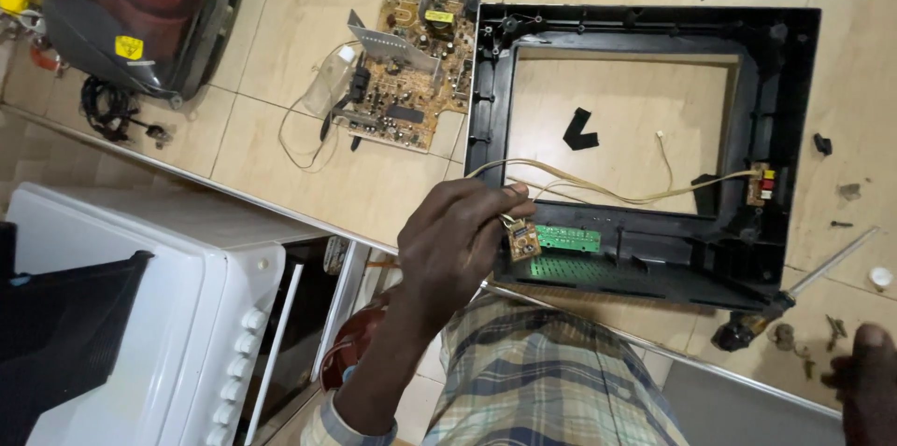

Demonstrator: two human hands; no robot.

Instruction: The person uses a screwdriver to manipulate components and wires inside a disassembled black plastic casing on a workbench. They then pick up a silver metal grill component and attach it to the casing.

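tiled floor (308, 166) | left hand (448, 240) pinches small circuit board (523, 240) | right hand (864, 381) fingers unclear

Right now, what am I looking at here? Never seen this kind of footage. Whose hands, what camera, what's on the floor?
One picture, from a camera worn on a person's head, looking down at their own bare hands; no robot. The left hand pinches a small brown circuit board with pale wires running to a black plastic television front frame lying on the tiled floor. Inside the frame sits a green board. Beside it lies a large tan main circuit board, and a picture tube top left. The right hand, at the bottom right edge, is mostly cut off; its grip is unclear. A screwdriver lies near it.
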